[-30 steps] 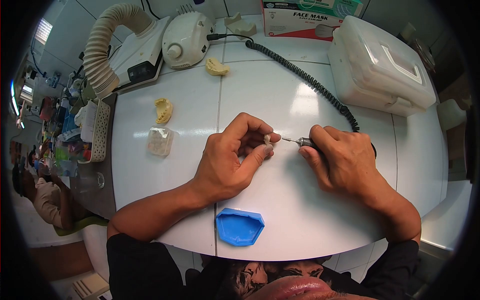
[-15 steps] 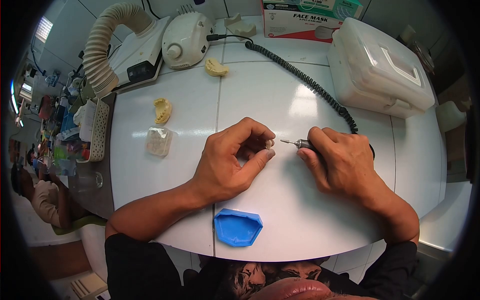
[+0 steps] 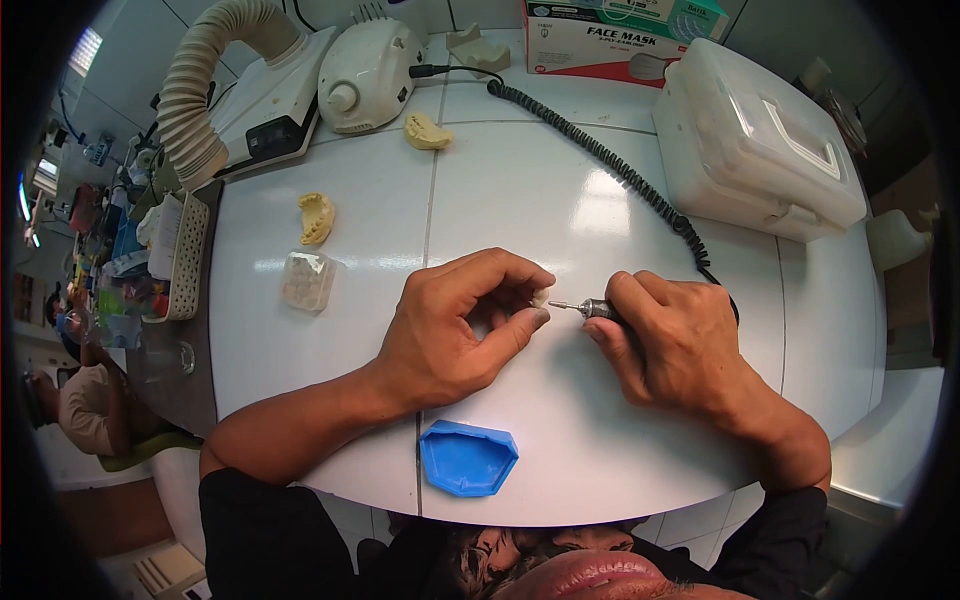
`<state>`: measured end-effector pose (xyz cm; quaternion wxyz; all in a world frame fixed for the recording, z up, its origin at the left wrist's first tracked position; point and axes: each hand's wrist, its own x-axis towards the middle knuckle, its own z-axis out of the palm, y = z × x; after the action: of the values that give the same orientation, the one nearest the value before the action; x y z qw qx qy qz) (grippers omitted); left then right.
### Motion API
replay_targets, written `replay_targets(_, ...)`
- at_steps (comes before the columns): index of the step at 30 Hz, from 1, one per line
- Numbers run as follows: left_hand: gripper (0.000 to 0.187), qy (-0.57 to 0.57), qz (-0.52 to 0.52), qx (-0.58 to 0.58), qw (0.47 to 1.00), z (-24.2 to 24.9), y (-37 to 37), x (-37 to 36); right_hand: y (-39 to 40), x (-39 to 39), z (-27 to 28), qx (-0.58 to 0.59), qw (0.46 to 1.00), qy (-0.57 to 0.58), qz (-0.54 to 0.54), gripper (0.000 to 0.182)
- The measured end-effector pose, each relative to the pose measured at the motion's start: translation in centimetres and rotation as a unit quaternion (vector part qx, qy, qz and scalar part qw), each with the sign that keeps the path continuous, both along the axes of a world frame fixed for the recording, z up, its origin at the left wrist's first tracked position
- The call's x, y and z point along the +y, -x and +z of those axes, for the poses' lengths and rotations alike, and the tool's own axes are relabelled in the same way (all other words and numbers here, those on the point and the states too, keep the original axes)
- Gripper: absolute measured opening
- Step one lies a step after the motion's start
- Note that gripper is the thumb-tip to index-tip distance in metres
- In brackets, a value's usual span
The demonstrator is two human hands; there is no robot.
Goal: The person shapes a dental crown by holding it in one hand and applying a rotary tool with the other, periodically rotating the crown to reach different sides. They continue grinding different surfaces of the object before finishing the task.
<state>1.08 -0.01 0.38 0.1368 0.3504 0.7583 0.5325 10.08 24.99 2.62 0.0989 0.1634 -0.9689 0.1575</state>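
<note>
Between thumb and fingertips, my left hand [image 3: 455, 325] pinches a small whitish piece [image 3: 541, 298]. My right hand [image 3: 680, 340] is wrapped round a dark rotary handpiece [image 3: 600, 309], whose thin metal bit points left. The bit's tip is at the small piece, touching it or nearly so. A black coiled cord [image 3: 600, 150] runs from the handpiece to a white control unit [image 3: 365, 80] at the back. Below my left hand lies a blue tray [image 3: 468, 458]. To its upper left are a clear box [image 3: 307, 281] and a yellowish dental cast [image 3: 316, 218].
Another yellowish cast [image 3: 427, 132] lies near the control unit. A white device with a ribbed hose [image 3: 190, 100] stands back left, a white case [image 3: 760, 140] back right beside a mask box [image 3: 610, 45]. A basket [image 3: 190, 255] and a seated person [image 3: 90, 405] are at the left.
My right hand has moved the handpiece slightly left, so its bit now reaches the small piece. The whole view has shifted a little.
</note>
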Motion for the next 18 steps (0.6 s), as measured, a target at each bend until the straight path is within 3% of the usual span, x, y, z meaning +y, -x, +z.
replay_targets(10,0.019,0.022,-0.004,-0.007,1.000,-0.05,0.05,-0.25,0.02,-0.02,-0.03,-0.009,1.000,0.005,-0.010,0.032)
replay_targets(15,0.023,0.010,0.006,-0.012,1.000,-0.03,0.07,-0.06,-0.02,-0.15,0.18,-0.021,1.000,-0.008,-0.014,0.032)
replay_targets(18,0.027,-0.014,0.022,0.005,1.000,-0.23,0.22,0.10,0.15,0.20,0.16,-0.025,0.999,0.045,0.007,0.027)
